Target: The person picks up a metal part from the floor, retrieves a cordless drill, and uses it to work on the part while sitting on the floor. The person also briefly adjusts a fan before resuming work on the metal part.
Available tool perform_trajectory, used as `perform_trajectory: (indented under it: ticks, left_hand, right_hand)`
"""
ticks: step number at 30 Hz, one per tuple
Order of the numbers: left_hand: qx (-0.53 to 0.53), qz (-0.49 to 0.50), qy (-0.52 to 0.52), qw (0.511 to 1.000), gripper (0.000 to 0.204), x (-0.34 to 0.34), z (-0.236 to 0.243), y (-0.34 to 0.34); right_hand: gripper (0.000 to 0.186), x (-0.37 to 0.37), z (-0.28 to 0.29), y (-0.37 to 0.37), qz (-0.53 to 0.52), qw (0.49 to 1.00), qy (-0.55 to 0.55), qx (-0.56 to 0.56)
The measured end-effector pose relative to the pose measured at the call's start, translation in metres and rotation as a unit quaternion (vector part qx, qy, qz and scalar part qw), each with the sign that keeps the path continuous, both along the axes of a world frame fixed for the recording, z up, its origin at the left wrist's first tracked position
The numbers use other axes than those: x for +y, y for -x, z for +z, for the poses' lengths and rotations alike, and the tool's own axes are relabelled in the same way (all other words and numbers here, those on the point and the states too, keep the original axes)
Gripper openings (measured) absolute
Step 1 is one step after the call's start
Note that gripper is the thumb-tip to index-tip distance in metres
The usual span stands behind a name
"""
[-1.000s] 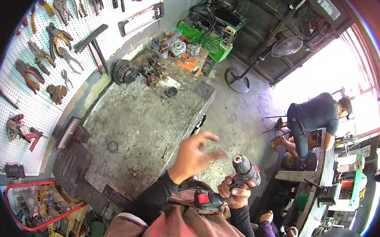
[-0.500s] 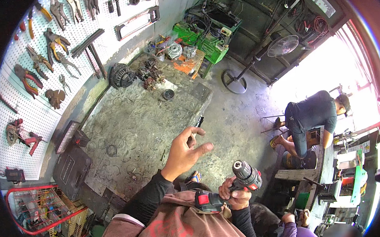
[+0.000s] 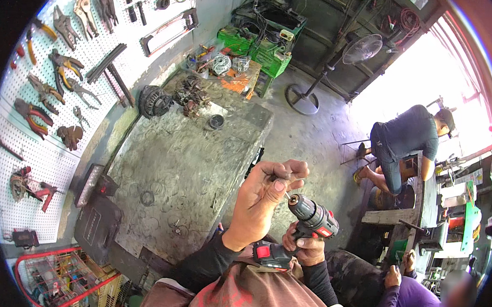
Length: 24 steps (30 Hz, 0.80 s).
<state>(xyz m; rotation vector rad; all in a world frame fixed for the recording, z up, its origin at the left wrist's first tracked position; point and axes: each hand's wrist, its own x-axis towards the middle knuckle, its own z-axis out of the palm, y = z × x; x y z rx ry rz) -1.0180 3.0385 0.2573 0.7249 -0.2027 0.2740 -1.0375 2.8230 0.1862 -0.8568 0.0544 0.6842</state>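
Observation:
My right hand (image 3: pixel 308 247) grips a cordless drill (image 3: pixel 317 219) by its handle, black with red parts, in front of my body. Its battery (image 3: pixel 271 255) is at the lower left and the chuck (image 3: pixel 297 203) tilts up toward my left hand (image 3: pixel 263 201). Thumb and fingers of that hand are pinched together just above the chuck. A thin, pale bit (image 3: pixel 287 195) shows between the fingertips and the chuck's mouth; most of it is hidden. Whether its end sits inside the chuck I cannot tell.
A worn metal workbench (image 3: pixel 174 150) on my left bears a black alternator (image 3: pixel 154 101), greasy parts and a round cup (image 3: pixel 216 121). Pliers hang on a white pegboard (image 3: pixel 11 169). A pedestal fan (image 3: pixel 303 98) stands ahead. Two people, one in dark clothes (image 3: pixel 405 134), one in purple (image 3: pixel 410 301), are on the right.
My left hand has moved right to the drill's chuck, and its fingers have closed into a pinch. The drill in my right hand has shifted slightly left and up.

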Motion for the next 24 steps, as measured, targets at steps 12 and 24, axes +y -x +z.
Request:
perform_trajectory:
  ticks: [12, 24]
  left_hand:
    - [0.002, 0.053, -0.093, 0.994, 0.020, -0.011, -0.006, 0.005]
    - [0.040, 0.012, -0.075, 0.996, 0.056, -0.014, -0.023, 0.012]
  right_hand:
    - [0.046, -0.002, -0.004, -0.004, 0.032, 0.999, 0.016, -0.014]
    - [0.052, -0.001, -0.006, -0.006, 0.023, 1.000, -0.010, -0.011]
